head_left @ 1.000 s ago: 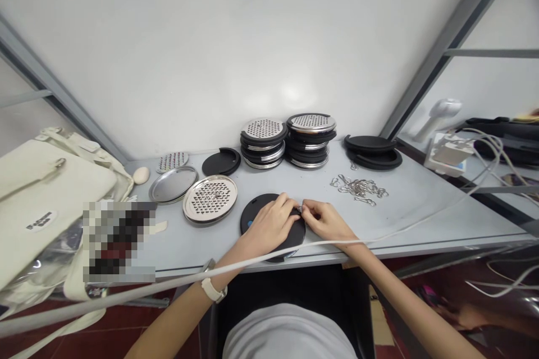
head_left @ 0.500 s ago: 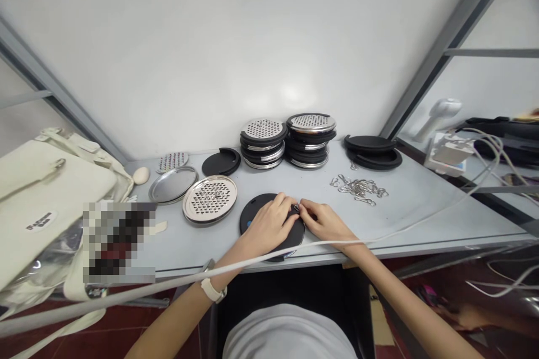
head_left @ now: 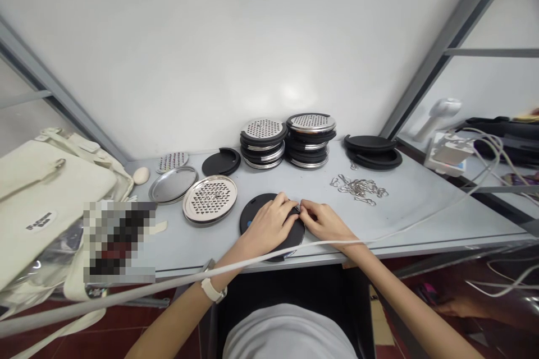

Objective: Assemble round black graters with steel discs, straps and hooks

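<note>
A black round grater holder (head_left: 248, 213) with a blue spot lies face down at the front edge of the table. Across its top rests my left hand (head_left: 272, 224), fingers bent and pressed on its right side. At the holder's right rim a small metal clip (head_left: 297, 208) shows between my two hands. My right hand (head_left: 322, 220) pinches this clip between thumb and forefinger; its other fingers are curled. Fingertips partly hide the clip. To the right lies a heap of metal clips (head_left: 361, 187). Left of my hands is a round metal grater plate (head_left: 211, 199).
Stacked graters (head_left: 263, 143) and a second stack (head_left: 310, 140) stand by the wall. Black holders (head_left: 373, 151) lie at the back right. A white cable (head_left: 404, 229) crosses in front of my forearms. A cream bag (head_left: 54, 196) stands left; a metal plate (head_left: 173, 184) lies nearby.
Both hands stay at the holder's right rim with barely any movement. The graters and the heap of clips are unchanged.
</note>
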A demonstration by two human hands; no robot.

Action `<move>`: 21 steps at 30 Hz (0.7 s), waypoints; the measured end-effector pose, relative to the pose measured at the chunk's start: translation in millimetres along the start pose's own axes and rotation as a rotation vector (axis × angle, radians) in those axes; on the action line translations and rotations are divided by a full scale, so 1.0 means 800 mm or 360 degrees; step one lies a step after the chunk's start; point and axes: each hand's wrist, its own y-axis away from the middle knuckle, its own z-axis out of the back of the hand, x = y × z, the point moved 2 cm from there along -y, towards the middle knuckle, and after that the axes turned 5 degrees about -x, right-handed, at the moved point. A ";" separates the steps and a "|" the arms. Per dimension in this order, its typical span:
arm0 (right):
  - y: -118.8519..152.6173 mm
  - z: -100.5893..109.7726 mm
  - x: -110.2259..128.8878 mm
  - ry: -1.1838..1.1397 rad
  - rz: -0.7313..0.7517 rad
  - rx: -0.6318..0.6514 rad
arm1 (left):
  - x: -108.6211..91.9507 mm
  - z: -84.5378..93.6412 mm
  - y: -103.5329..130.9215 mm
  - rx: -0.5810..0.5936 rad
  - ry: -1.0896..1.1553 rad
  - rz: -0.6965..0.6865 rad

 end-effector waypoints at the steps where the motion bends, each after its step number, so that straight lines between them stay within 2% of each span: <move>1: 0.000 0.000 0.000 -0.0001 -0.0001 0.0004 | 0.000 0.000 0.000 -0.0001 -0.0002 -0.0001; 21: -0.002 0.000 0.001 0.0051 0.0005 0.0017 | 0.000 0.001 0.000 0.0001 0.0037 0.0004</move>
